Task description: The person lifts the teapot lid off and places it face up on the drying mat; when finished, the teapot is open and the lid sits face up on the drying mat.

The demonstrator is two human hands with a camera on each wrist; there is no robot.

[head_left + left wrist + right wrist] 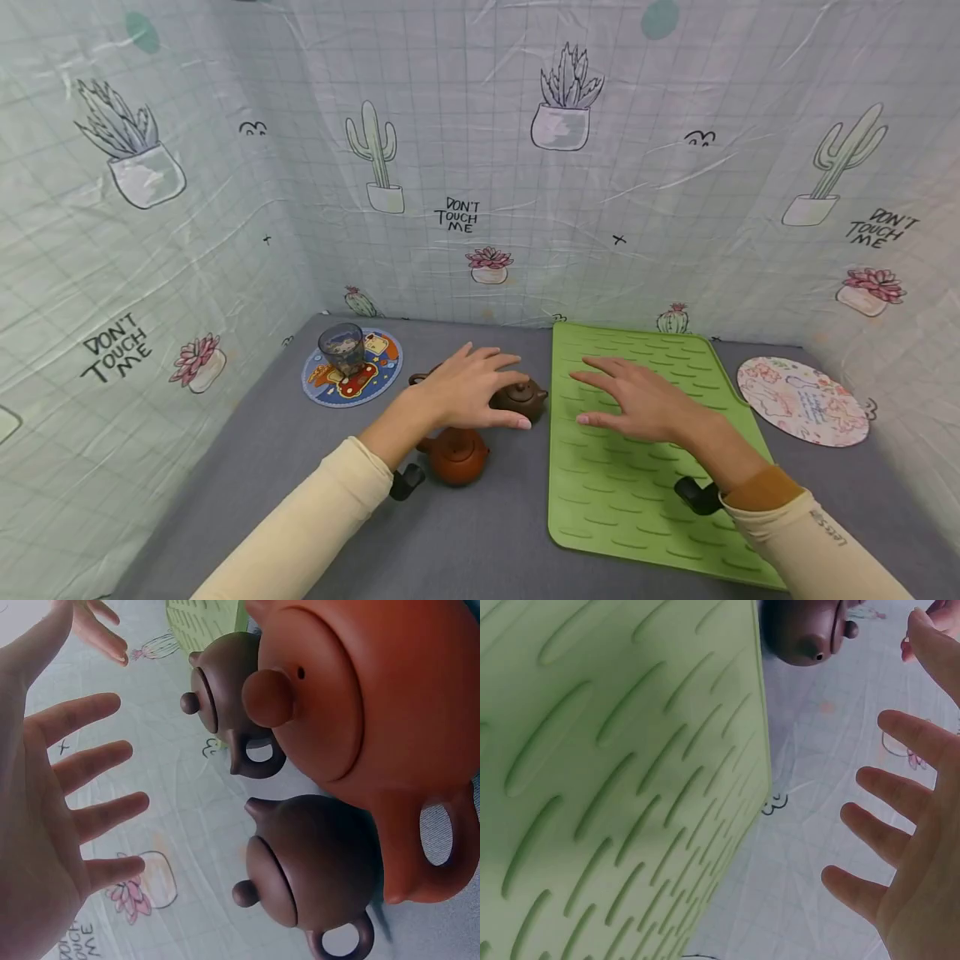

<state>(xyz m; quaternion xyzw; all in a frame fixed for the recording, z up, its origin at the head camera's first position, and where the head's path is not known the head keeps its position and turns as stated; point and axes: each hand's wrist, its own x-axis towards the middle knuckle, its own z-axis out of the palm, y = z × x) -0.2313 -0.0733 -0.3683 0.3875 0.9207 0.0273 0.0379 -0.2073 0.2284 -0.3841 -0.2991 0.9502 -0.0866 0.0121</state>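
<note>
The left hand (468, 390) hovered with fingers spread and straight above the dark brown teapot (521, 399), holding nothing (contact could not be confirmed). That teapot stood on the grey table (465, 533), just left of the green mat (637, 500). An orange teapot (456, 455) sat nearer. The right hand (645, 402), fingers spread, hovered over the mat.

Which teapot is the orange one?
The orange teapot nearest the person, beside the left wrist. The other teapots are dark brown and sit farther back.
</note>
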